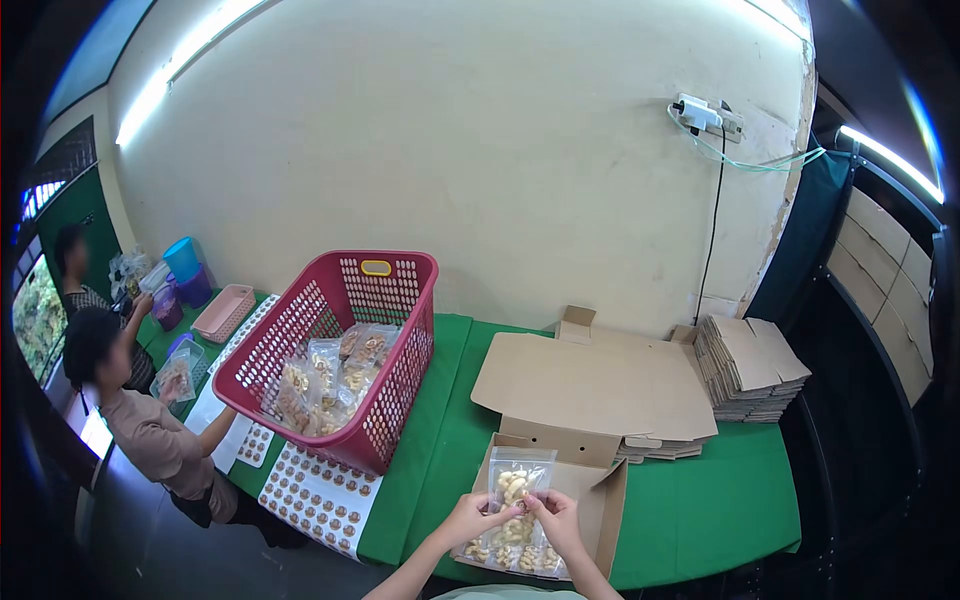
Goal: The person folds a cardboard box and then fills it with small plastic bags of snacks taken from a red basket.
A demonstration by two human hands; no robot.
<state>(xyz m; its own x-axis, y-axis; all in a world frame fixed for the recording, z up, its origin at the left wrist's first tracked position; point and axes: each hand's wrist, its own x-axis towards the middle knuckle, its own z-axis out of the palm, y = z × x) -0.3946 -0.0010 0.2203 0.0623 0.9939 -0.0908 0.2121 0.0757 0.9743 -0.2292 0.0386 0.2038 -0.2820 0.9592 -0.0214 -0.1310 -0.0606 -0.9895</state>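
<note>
A clear bag of pale nuts (514,482) is held upright over an open cardboard box (606,505). My left hand (480,520) pinches its left side, and my right hand (553,518) pinches its right side, the fingertips of both meeting near the bag's middle. Below the hands, more clear bags of nuts (540,560) lie in the box. The box's lid flap (560,440) stands at its far side.
A maroon basket (410,375) holds several nut bags. Sticker sheets (315,495) lie beside it on the green cloth (700,510). Flat cardboard (590,380) and a folded box stack (750,370) are behind. Two people (150,430) stand at the left.
</note>
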